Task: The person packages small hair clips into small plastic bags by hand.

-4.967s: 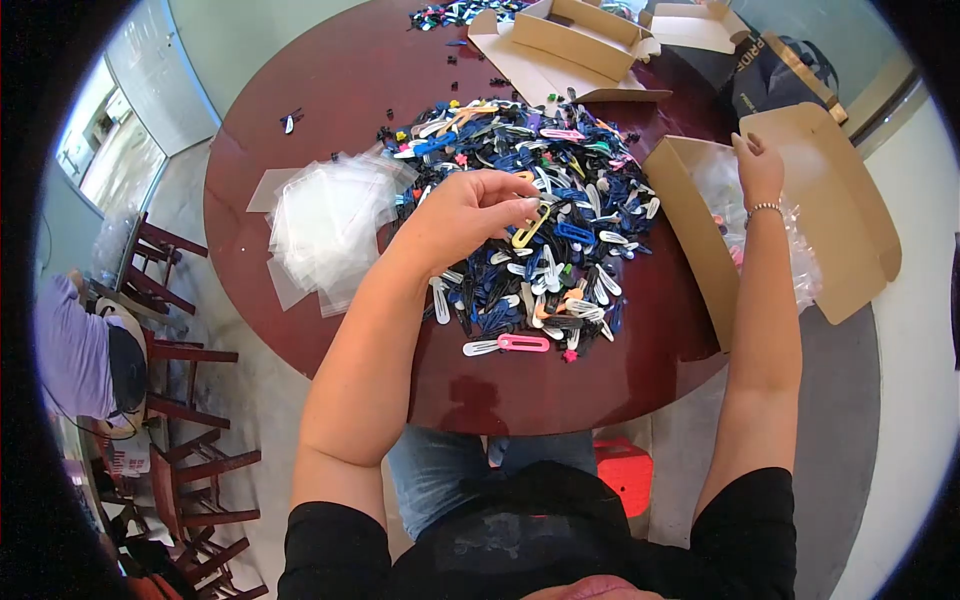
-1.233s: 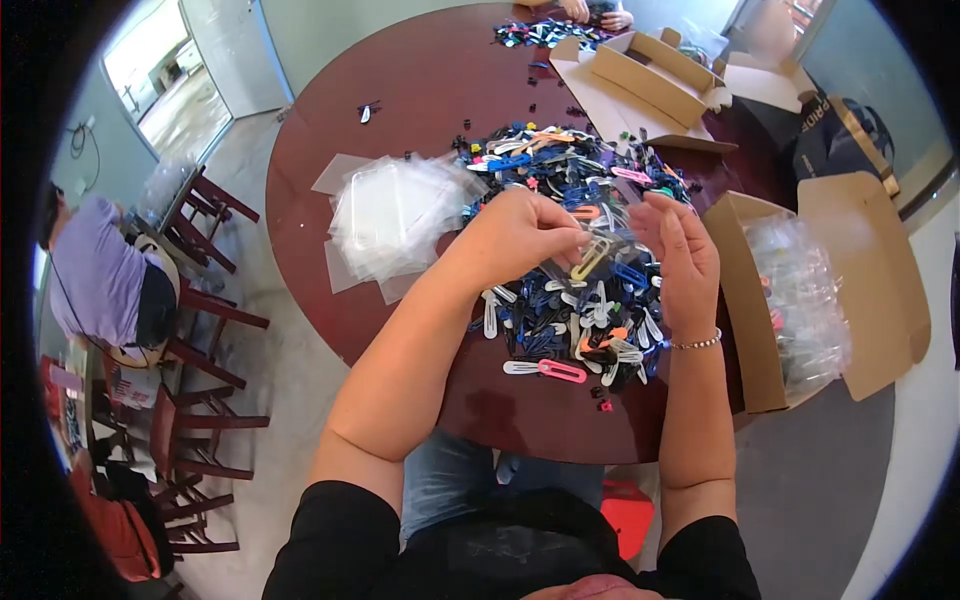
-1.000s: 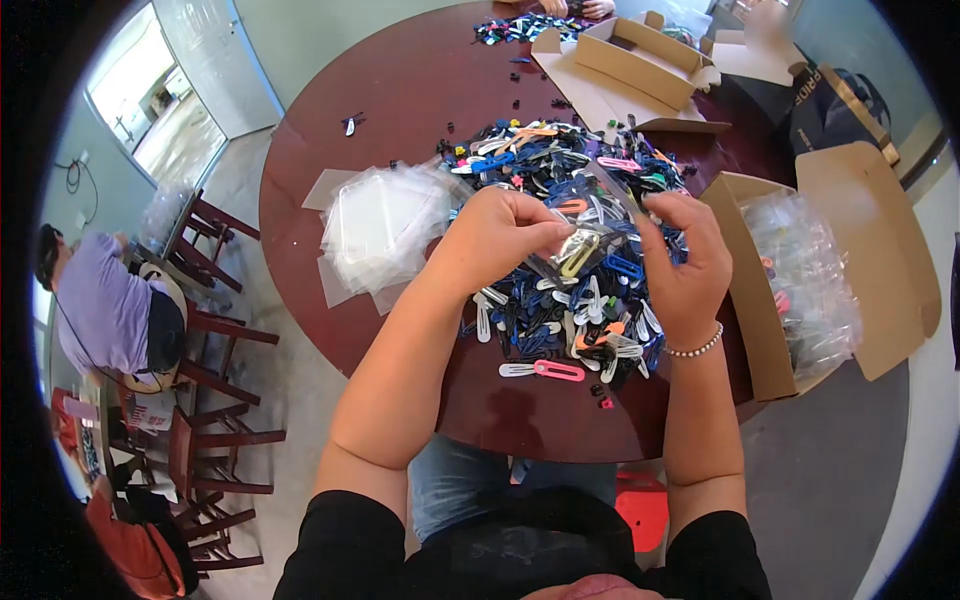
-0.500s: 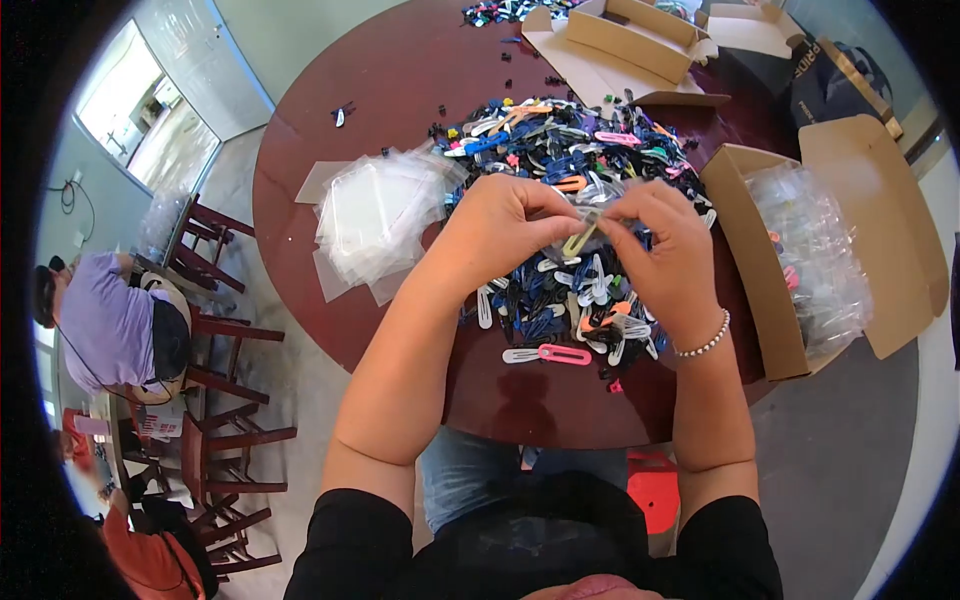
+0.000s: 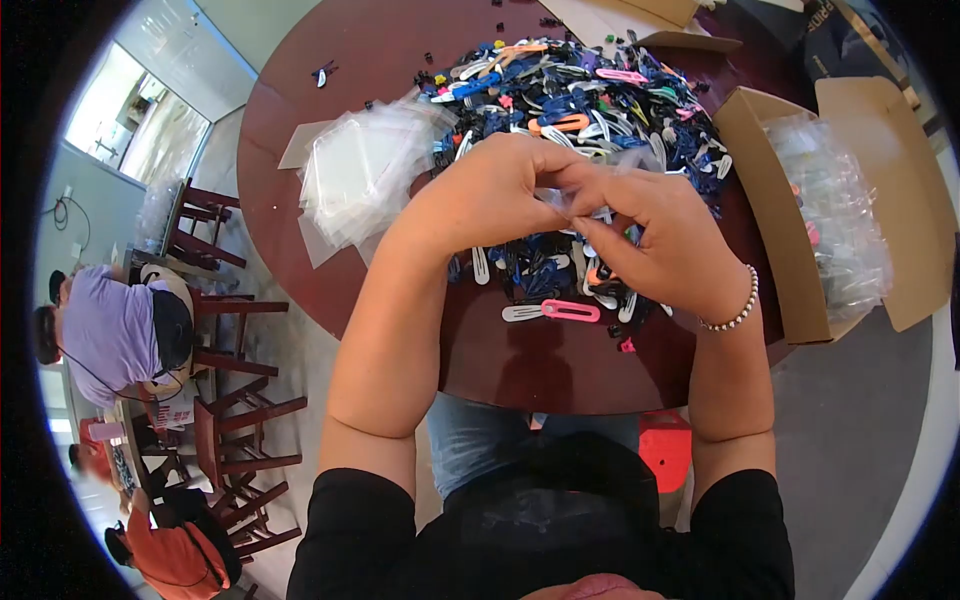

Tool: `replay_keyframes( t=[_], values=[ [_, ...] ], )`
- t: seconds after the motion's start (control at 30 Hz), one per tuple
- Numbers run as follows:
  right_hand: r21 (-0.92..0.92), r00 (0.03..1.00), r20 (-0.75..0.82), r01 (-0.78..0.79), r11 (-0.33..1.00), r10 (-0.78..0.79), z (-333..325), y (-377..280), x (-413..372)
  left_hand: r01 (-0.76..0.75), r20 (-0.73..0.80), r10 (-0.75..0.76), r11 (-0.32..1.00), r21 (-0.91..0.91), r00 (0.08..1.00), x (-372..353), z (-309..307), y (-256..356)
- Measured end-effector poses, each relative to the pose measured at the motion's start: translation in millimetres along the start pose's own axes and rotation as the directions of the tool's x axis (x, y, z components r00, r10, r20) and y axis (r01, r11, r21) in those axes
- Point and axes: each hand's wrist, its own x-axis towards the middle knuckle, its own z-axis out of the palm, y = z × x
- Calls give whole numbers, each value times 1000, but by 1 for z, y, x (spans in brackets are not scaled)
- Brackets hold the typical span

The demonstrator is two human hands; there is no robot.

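Note:
Above the heap of colourful hair clips (image 5: 570, 90), my left hand (image 5: 505, 195) and my right hand (image 5: 665, 230) meet with fingertips pinched together. Between them is a small clear plastic bag (image 5: 557, 199), mostly covered by my fingers. What lies inside the bag is hidden. A stack of flat clear bags (image 5: 352, 178) lies left of my left hand. Below my hands, a pink snap clip (image 5: 571, 311) and a white snap clip (image 5: 521, 313) lie end to end at the heap's near edge.
An open cardboard box (image 5: 765, 215) with filled clear bags (image 5: 830, 215) stands at the right. More cardboard (image 5: 680, 38) lies at the back of the round table (image 5: 560, 385). Wooden stools (image 5: 235, 430) and seated people (image 5: 125, 330) are off to the left.
My hands have drawn closer together, and the yellow-green clip seen between them is now hidden. The camera view has tilted, so the table sits higher in the picture.

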Motion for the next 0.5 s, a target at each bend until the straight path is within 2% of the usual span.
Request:
replay_keyframes(
  t=[0.07,0.17,0.23,0.27,0.3,0.37,0.5],
  values=[
    [-66,998,45,40,997,-37,-1,-5,1,-11,16,12,999,-51,1000,0,1,-3],
    [-74,998,27,64,995,-62,2,-5,0,-35,31,38,995,-96,999,-3,0,-2],
    [-83,997,24,71,994,-69,2,-5,0,-7,113,27,984,-180,993,-4,-1,1],
    [-92,996,21,87,992,-85,1,-5,-1,26,169,26,954,-298,985,-5,-2,3],
    [-93,997,21,80,992,-78,1,-6,0,28,173,26,953,-303,985,-4,0,4],
    [-99,986,19,167,981,-166,-1,-8,1,76,164,4,875,-477,986,-4,5,4],
    [-81,991,21,136,987,-135,-4,-9,0,35,211,82,868,-496,974,-2,2,-4]
  ],
)
